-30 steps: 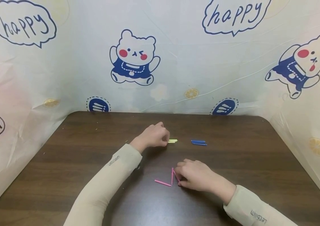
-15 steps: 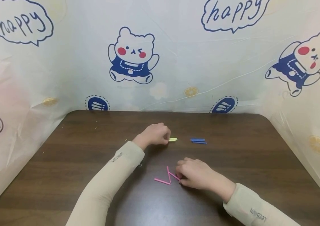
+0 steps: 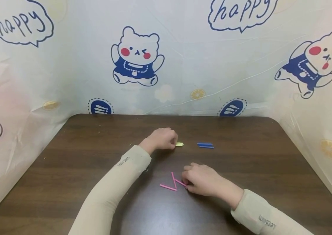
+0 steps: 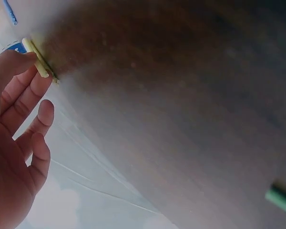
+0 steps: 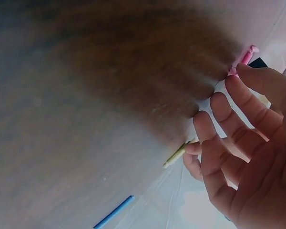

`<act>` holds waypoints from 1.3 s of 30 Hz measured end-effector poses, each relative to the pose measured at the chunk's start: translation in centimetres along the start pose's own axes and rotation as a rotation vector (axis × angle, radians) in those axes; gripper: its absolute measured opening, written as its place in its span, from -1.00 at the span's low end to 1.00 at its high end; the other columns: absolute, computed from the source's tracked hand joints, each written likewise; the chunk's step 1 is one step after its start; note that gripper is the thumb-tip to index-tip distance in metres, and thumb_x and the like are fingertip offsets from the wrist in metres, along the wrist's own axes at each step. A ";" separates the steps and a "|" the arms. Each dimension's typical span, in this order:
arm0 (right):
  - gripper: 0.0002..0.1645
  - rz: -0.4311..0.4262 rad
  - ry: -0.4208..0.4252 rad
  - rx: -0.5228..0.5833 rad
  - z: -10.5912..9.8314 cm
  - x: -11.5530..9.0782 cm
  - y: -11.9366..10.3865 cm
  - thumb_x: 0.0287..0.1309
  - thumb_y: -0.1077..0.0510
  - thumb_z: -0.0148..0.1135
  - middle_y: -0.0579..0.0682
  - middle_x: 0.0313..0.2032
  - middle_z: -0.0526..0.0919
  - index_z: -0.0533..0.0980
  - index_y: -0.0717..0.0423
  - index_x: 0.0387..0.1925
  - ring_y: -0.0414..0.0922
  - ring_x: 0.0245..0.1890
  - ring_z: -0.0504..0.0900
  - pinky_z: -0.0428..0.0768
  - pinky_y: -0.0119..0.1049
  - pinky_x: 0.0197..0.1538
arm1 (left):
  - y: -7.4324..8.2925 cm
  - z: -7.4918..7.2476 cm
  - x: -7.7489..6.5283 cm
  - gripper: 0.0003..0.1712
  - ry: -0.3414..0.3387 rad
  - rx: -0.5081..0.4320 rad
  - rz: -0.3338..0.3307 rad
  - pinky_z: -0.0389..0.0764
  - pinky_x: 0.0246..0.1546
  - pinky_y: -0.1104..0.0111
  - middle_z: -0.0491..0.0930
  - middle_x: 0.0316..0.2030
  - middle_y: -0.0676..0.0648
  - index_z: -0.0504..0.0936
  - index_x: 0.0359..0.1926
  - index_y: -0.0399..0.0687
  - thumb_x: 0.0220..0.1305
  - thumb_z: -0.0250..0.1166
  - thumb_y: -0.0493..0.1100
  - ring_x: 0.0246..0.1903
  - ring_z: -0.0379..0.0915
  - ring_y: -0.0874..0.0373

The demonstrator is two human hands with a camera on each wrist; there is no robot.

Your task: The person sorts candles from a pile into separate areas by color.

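Far back on the table, my left hand [image 3: 163,138] holds the left end of a small bundle of yellow sticks [image 3: 179,144]. Its thumb and forefinger pinch a yellow stick [image 4: 37,57] in the left wrist view. Nearer the front, three pink sticks [image 3: 168,187] form a zigzag. My right hand [image 3: 202,181] has thumb and forefinger on the right end of the rightmost pink stick [image 3: 180,182], partly covering it. The right wrist view shows pink [image 5: 247,56] at the thumb tip, the other fingers loosely bent.
Several blue sticks [image 3: 205,145] lie side by side at the back, right of the yellow ones. A blurred green rod [image 4: 281,199] enters the left wrist view's lower right corner. The brown table [image 3: 242,137] ends at a printed cloth wall [image 3: 180,65].
The middle pink stick's top has swung left, and the rightmost pink stick has turned flatter, touching the middle one. Both hands stay almost in place; the head view has shifted slightly.
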State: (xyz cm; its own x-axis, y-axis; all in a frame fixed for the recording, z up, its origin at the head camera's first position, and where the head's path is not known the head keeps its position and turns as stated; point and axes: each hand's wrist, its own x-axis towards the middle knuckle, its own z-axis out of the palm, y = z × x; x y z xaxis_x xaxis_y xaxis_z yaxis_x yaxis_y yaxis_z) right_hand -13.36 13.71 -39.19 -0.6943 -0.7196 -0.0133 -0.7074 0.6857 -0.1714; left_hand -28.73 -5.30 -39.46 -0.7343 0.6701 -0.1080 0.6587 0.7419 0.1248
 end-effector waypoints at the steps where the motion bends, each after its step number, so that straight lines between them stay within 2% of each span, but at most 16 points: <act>1: -0.80 -0.001 0.000 -0.001 0.0 0.0 0.0 0.04 0.10 0.43 -0.26 -0.49 0.40 0.53 -0.12 -0.53 -0.25 -0.41 0.36 0.32 -0.42 -0.45 | 0.0 0.0 0.0 -0.93 -0.002 0.003 -0.003 0.57 -0.26 0.30 0.62 -0.41 0.13 0.69 -0.39 0.11 0.21 0.30 -0.16 -0.38 0.48 0.22; 10: -0.79 0.015 0.002 -0.001 0.0 0.0 -0.2 0.01 0.12 0.44 -0.26 -0.49 0.40 0.52 -0.12 -0.54 -0.24 -0.40 0.37 0.31 -0.40 -0.47 | 0.0 0.0 -0.1 -0.90 0.014 0.010 -0.007 0.54 -0.35 0.33 0.60 -0.46 0.11 0.67 -0.41 0.08 0.25 0.28 -0.17 -0.45 0.44 0.21; 20: -0.77 0.065 0.017 0.006 0.0 0.1 -0.5 0.00 0.22 0.40 -0.23 -0.52 0.41 0.49 -0.06 -0.58 -0.20 -0.43 0.40 0.35 -0.39 -0.44 | -0.2 -0.6 -1.7 -0.90 0.039 -0.031 -0.016 0.57 -0.26 0.31 0.63 -0.41 0.11 0.70 -0.37 0.07 0.26 0.27 -0.18 -0.40 0.46 0.21; 29: -0.74 0.071 0.023 0.013 0.0 0.2 -0.5 -0.04 0.27 0.36 -0.23 -0.54 0.40 0.45 -0.05 -0.63 -0.19 -0.45 0.39 0.34 -0.38 -0.44 | -0.7 -0.8 -4.2 -0.92 0.066 -0.001 0.027 0.57 -0.27 0.31 0.62 -0.44 0.16 0.70 -0.38 0.11 0.27 0.31 -0.12 -0.41 0.47 0.25; 39: -0.76 0.077 0.005 0.027 -0.1 -0.2 -0.1 -0.06 0.27 0.37 -0.24 -0.53 0.41 0.48 -0.05 -0.61 -0.21 -0.44 0.37 0.35 -0.38 -0.43 | -1.2 -1.4 -7.7 -0.93 0.123 0.008 0.031 0.53 -0.28 0.32 0.61 -0.43 0.15 0.67 -0.38 0.11 0.25 0.34 -0.09 -0.39 0.42 0.23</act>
State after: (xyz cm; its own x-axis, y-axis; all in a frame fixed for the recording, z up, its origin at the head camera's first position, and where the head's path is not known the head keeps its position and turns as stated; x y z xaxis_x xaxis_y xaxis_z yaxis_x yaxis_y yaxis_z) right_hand -13.14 13.84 -39.03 -0.7471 -0.6644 -0.0225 -0.6483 0.7356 -0.1963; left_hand -24.11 -11.42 -37.38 -0.7275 0.6859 0.0180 0.6828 0.7211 0.1180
